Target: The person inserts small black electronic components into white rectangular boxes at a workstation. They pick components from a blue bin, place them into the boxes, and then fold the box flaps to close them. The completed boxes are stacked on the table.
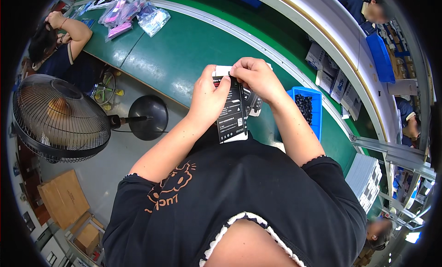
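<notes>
A flat black printed carton (230,113) with white edges is held upright in front of my chest. My left hand (211,93) is closed round its upper left side, thumb across the printed face. At the top, my right hand (258,78) pinches the carton near its white flap (223,70). A small dark bit shows at the right fingertips, too small to name. Beyond the carton, partly hidden by it and by my right wrist, more black printed packaging (252,103) lies on the green table (179,55).
Right of my right forearm stands a blue bin (315,111) of small black parts. Plastic-bagged goods (154,21) lie at the far left. White boxes (338,85) line the right side; a stack of pale flat pieces (363,179) is nearer. A floor fan (60,115) and a co-worker (69,43) are left.
</notes>
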Tool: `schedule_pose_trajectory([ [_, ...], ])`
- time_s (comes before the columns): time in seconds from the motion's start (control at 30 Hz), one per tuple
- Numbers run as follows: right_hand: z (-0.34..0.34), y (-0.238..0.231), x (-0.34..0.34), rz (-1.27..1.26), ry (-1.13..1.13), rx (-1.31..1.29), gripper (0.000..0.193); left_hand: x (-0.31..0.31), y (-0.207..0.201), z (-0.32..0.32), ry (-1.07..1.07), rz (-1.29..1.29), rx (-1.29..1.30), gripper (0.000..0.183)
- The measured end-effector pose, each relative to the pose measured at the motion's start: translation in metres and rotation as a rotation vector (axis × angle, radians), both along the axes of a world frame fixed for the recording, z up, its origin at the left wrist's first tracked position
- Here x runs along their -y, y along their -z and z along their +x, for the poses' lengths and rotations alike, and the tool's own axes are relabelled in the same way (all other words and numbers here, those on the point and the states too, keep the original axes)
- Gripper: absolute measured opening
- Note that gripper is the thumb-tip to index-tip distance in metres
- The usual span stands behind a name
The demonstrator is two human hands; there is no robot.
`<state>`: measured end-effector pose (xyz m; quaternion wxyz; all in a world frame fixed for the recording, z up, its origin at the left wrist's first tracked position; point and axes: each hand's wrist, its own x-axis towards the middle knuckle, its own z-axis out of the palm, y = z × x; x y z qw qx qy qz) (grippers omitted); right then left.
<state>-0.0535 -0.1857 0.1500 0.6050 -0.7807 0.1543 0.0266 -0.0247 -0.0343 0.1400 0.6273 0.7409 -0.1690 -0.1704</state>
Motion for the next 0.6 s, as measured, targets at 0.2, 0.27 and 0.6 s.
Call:
schedule_pose_trajectory([
  [0.2, -0.001, -0.001, -0.01, -0.298, 0.097, 0.07, 0.018, 0.002, 0.004, 0.0, -0.019, -0.016, 0.001, 0.016],
  [0.27, -0.002, -0.001, -0.013, -0.334, 0.107, 0.127, 0.017, 0.002, 0.007, 0.0, -0.024, -0.035, 0.015, 0.016],
  [0.6, 0.0, 0.013, 0.001, -0.25, -0.011, 0.06, 0.015, 0.004, 0.015, 0.002, 0.004, 0.003, 0.084, 0.016],
])
